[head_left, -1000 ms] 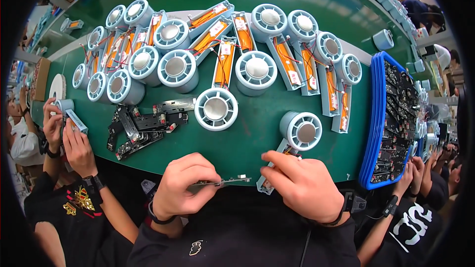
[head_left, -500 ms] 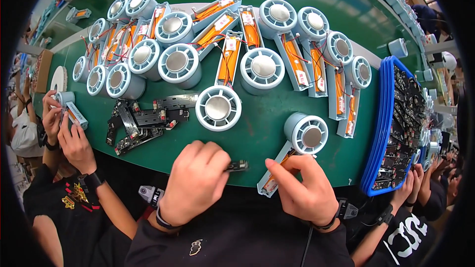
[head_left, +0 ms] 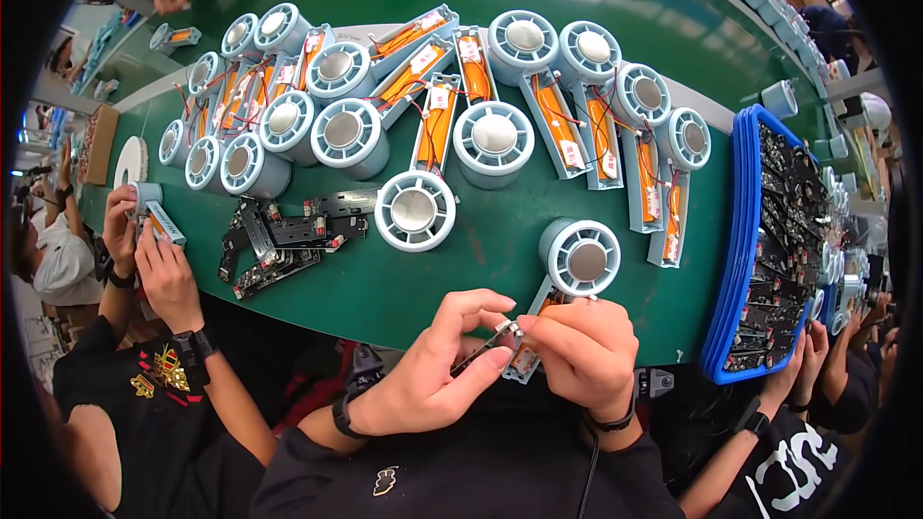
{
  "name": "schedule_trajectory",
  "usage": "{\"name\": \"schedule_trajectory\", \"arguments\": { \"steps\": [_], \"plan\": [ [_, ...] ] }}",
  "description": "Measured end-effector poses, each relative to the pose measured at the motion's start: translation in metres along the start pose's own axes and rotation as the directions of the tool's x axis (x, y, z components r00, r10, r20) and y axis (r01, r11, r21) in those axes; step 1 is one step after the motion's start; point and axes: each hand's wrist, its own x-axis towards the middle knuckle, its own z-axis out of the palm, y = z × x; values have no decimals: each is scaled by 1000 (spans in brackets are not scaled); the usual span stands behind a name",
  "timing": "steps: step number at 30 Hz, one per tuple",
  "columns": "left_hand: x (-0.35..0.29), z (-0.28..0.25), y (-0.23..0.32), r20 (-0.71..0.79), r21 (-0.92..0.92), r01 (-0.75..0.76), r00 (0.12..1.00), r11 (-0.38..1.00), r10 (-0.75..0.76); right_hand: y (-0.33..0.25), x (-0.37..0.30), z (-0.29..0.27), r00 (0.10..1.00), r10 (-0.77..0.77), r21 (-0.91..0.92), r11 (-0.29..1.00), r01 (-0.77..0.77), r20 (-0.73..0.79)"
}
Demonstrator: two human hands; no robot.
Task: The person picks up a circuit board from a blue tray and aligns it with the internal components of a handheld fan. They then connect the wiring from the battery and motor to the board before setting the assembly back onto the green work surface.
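While our two hands meet at the lower centre of the frame, our left hand [head_left: 433, 380] pinches a thin dark circuit strip [head_left: 478, 350] between thumb and fingers. Our right hand [head_left: 582, 360] closes its fingertips on the strip's end, just beside a pale blue fan unit [head_left: 575, 264] on the green table [head_left: 481, 274]. Rows of similar fan units [head_left: 433, 106] fill the upper frame. A blue tray [head_left: 735, 259] stands at right; dark boards [head_left: 288, 235] lie at left, near another person's hands [head_left: 144, 240].
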Motion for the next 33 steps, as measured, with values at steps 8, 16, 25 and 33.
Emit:
{"name": "schedule_trajectory", "arguments": {
  "steps": [8, 16, 25, 33],
  "plan": [
    [8, -6, -20, 120, -77, -88, 988, 993, 97, 6, -3, 4, 991, -55, -12, 998, 54, -121],
    [10, -1, -19, 69, 8, -130, 989, 991, 130, 2, -1, 5, 994, -100, -153, 984, 91, -46],
    [12, -12, -8, 194, -32, -34, 980, 999, 40, 2, 1, -4, 1000, 10, 35, 999, -11, 20],
    [10, -8, 5, 165, 94, -67, 985, 993, 51, 2, 1, -6, 990, 129, 126, 983, -134, 51]
  ]
}}
